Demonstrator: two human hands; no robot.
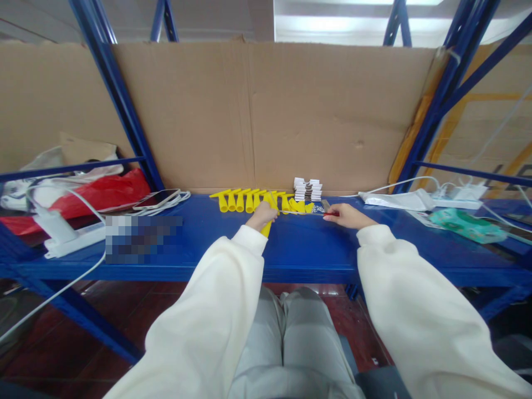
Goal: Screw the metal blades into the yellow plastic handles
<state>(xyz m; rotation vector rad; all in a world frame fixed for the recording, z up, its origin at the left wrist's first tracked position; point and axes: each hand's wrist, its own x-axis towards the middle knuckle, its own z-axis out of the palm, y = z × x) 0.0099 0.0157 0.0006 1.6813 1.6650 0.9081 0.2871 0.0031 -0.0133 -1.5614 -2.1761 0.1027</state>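
Note:
My left hand is closed around a yellow plastic piece, whose lower end sticks out below the fingers. A thin pale strand runs from near this hand toward my right hand. The fingers of my right hand pinch a slim red item, too small to name. Just beyond those fingertips lie small silvery and white bits. Left of my left hand stands a row of several yellow tubular pieces with flat tops. More yellow pieces lie between the hands.
White pieces are stacked before the cardboard panel. On the left of the blue shelf are a phone, cables, a power strip and a red bag. A green packet and white pouch lie right.

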